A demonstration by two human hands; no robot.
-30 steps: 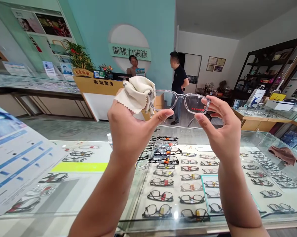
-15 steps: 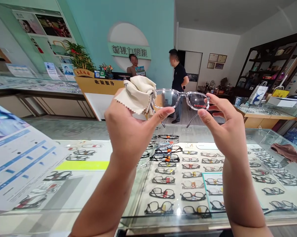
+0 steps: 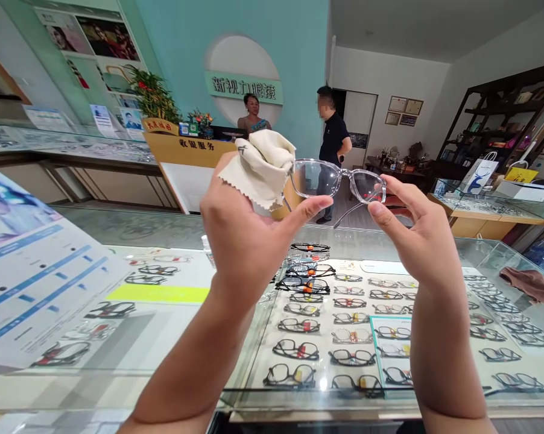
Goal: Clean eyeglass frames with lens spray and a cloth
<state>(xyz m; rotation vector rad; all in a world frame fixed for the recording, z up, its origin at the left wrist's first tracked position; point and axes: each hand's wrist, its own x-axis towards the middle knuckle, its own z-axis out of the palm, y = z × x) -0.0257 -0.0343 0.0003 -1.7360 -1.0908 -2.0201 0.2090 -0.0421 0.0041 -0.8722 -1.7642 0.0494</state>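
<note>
Clear-framed eyeglasses (image 3: 345, 173) are held up in front of me, over the glass counter, with small red lettering on the right lens. My left hand (image 3: 245, 235) is closed round a cream cleaning cloth (image 3: 265, 163) with a zigzag edge, bunched against the left end of the frame. Its thumb stretches along the bottom of the left lens; the other fingers are hidden behind. Thumb and forefinger of my right hand (image 3: 419, 226) pinch the right end of the frame. One temple arm hangs down behind the lenses.
Below my hands, a glass display case (image 3: 326, 395) holds rows of eyeglasses. A printed leaflet (image 3: 32, 271) stands at left, with a white bottle (image 3: 206, 247) by my left wrist. A brown cloth (image 3: 528, 284) lies at right. Two people are beyond, one near the cash desk (image 3: 163, 157).
The eyeglasses have tilted a little, right end lower, and shifted slightly right with both hands. My view has turned slightly, and the white bottle now shows beside my left wrist.
</note>
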